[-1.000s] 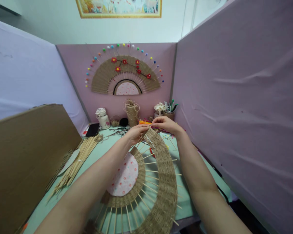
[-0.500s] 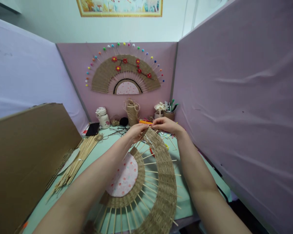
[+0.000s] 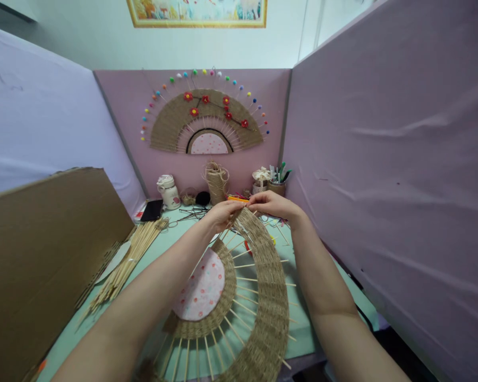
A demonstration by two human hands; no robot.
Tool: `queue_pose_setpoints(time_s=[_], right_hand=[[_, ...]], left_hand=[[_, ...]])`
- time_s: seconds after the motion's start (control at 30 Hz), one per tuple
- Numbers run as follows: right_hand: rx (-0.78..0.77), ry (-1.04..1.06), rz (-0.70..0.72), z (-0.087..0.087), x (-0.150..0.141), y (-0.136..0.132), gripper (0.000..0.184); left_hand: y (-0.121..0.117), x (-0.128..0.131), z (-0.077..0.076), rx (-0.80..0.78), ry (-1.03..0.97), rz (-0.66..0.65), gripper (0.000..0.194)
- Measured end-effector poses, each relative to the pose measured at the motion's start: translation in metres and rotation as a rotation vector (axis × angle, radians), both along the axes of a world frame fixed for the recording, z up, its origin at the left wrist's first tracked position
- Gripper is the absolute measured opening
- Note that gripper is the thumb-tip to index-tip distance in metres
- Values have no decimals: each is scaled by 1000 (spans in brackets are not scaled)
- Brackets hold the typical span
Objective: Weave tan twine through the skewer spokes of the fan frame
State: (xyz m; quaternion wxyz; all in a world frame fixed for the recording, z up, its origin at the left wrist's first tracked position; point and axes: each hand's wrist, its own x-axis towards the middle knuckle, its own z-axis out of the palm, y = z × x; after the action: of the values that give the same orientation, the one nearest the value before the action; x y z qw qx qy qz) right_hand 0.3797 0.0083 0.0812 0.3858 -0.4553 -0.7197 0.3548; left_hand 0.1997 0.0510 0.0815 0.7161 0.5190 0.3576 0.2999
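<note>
Woven twine fan (image 3: 274, 286), one: half-ring on bamboo ribs, with pink dotted half-disc (image 3: 201, 286) at its centre. Location: over the near part of the green tablecloth (image 3: 179, 228), between the forearms; near end cut off by the view's lower edge.

Left hand (image 3: 225, 213): fingers closed on the fan's far corner. Right hand (image 3: 271, 203): fingertips pinched at the same corner; any strand between them too small to make out.

Risks, as judged: weave loosening at that corner, if the left grip slackens; outer ribs bending, if the right forearm presses them; the fan tipping, since its near end seems to overhang the table.

Orientation: long axis runs far to near, drifting left toward the wearer; curved side faces right, straight side left.

Surroundings: red ring-shaped item (image 3: 247, 247), partly behind ribs, type unclear; bamboo stick bundle (image 3: 123, 260), left; twine spool (image 3: 217, 183), behind; flower-trimmed fan (image 3: 207, 101), on the back panel.
</note>
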Motion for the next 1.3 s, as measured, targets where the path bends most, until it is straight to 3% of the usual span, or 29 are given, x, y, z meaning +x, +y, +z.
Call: queue_pose_setpoints(time_s=[0.2,0.53,0.93,1.13,1.3], right_hand=[[63,-72,-70,8,-4,-6,35],[282,-286,-227,17,-16,-18,19],[167,-268,11,14,-11,-16,24],[99,-245,114,10,-8,-11,31],[78,-197,132,6,-10,-9,29]], left_hand=[[5,-5,0,30,-5,2,9],[9,-19,5,36,-7,61,5],[11,-37,17,-8,9,88,9],[16,-44,21,-75,48,-63,22],[19,-45,18,-100,63,-224,19]])
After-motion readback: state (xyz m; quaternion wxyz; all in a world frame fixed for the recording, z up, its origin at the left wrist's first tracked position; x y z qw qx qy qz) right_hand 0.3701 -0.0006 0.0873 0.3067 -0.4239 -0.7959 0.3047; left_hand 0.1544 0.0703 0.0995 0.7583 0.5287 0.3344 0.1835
